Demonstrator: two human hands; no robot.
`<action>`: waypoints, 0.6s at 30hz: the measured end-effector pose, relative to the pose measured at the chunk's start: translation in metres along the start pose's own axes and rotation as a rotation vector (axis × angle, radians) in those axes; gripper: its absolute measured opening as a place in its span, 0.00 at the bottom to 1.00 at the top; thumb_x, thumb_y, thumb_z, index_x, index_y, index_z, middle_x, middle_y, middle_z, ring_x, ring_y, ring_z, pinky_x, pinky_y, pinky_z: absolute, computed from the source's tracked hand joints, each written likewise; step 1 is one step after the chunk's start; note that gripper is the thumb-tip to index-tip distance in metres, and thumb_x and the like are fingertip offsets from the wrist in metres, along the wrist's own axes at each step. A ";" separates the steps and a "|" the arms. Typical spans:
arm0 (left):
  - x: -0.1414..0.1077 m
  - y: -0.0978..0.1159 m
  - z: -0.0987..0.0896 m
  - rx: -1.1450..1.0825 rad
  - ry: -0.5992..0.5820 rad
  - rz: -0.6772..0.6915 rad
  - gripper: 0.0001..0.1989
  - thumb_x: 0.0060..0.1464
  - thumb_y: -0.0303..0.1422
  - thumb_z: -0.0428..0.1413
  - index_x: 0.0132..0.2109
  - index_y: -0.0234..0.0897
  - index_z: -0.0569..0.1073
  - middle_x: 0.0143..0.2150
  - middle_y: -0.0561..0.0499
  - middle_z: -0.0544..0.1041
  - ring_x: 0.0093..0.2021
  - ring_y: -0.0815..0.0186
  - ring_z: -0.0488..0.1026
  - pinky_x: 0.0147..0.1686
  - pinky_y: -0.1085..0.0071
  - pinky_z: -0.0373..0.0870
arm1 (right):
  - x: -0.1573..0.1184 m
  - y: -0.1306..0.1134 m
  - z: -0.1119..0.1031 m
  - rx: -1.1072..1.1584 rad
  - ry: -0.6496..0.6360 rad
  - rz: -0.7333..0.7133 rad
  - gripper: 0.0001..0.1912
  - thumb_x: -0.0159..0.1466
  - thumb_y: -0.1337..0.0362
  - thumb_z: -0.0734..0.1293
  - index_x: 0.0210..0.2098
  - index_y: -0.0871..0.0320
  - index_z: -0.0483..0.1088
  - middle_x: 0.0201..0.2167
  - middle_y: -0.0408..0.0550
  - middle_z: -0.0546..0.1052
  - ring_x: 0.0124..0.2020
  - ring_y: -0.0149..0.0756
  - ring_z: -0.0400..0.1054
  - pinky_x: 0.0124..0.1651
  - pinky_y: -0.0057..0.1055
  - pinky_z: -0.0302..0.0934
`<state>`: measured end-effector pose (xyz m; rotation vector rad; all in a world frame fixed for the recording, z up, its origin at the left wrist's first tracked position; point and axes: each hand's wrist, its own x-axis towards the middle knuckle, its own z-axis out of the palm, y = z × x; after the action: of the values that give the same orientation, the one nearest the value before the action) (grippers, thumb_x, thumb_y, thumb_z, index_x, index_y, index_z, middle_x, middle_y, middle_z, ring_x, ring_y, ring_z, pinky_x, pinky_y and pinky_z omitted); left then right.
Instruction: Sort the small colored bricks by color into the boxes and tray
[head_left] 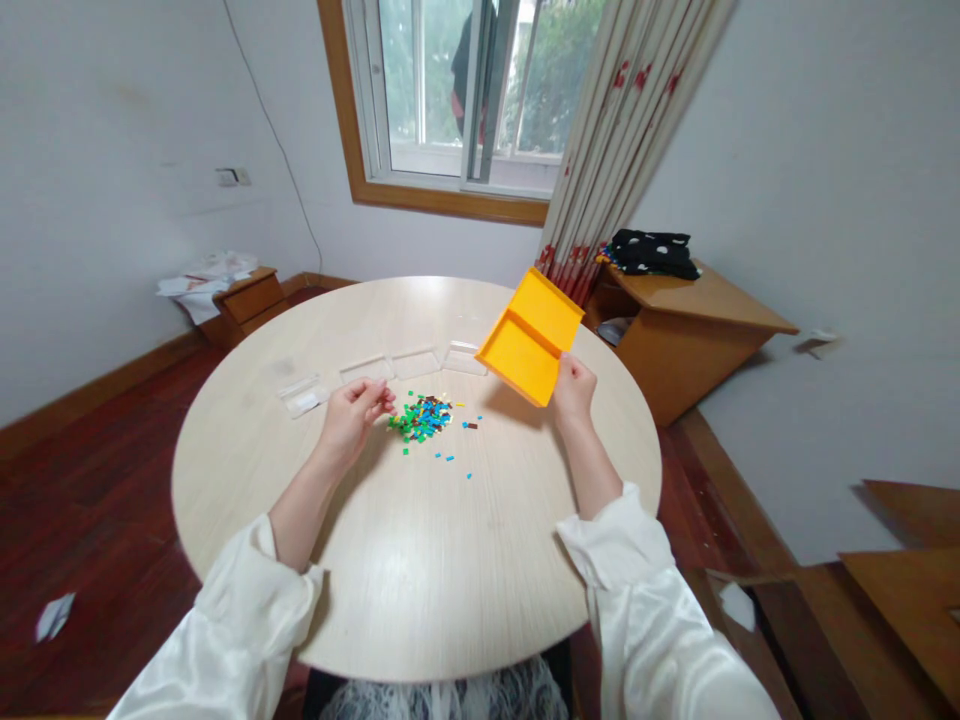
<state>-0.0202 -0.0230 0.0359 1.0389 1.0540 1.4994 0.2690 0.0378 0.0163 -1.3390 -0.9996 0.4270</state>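
Note:
My right hand (574, 388) grips a shallow yellow plastic box (525, 355) by its right edge and holds it tilted above the table. A raised divider splits the box into two compartments, and no pieces show inside it. Left of centre, a loose pile of small building bricks (424, 418) in green, blue, brown and yellow lies on the round table (450, 560). My left hand (355, 420) is raised at the pile's left side, thumb and fingers pressed together. Anything between those fingertips is too small to make out.
Clear plastic trays stand behind the pile: a left one (366, 370), a middle one (416, 364) and a right one (465, 357). Another clear container (301, 397) lies further left. A wooden cabinet (675, 330) with dark cloth on top stands beyond the table's right edge.

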 end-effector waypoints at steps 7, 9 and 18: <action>0.020 0.008 -0.048 0.450 0.484 0.159 0.13 0.46 0.37 0.50 0.18 0.37 0.63 0.15 0.57 0.62 0.16 0.73 0.57 0.19 0.74 0.54 | 0.028 0.032 -0.035 -0.584 0.025 0.044 0.19 0.61 0.58 0.54 0.25 0.62 0.71 0.23 0.51 0.74 0.25 0.35 0.62 0.28 0.29 0.50; 0.021 0.008 -0.058 0.637 0.475 0.144 0.13 0.46 0.37 0.49 0.18 0.37 0.65 0.15 0.55 0.64 0.18 0.70 0.60 0.22 0.73 0.56 | 0.030 0.036 -0.033 -0.685 -0.023 0.086 0.20 0.61 0.60 0.54 0.29 0.63 0.74 0.29 0.57 0.77 0.29 0.40 0.66 0.30 0.30 0.53; 0.025 -0.014 -0.082 1.237 0.281 0.081 0.07 0.41 0.33 0.53 0.27 0.37 0.74 0.25 0.44 0.76 0.27 0.57 0.71 0.29 0.67 0.60 | 0.045 0.043 -0.022 -0.937 -0.149 0.213 0.22 0.63 0.54 0.55 0.41 0.59 0.75 0.41 0.63 0.76 0.43 0.48 0.70 0.40 0.39 0.60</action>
<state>-0.0991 -0.0058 0.0042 1.7025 2.2750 0.9668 0.3223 0.0686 -0.0062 -2.2919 -1.2469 0.2078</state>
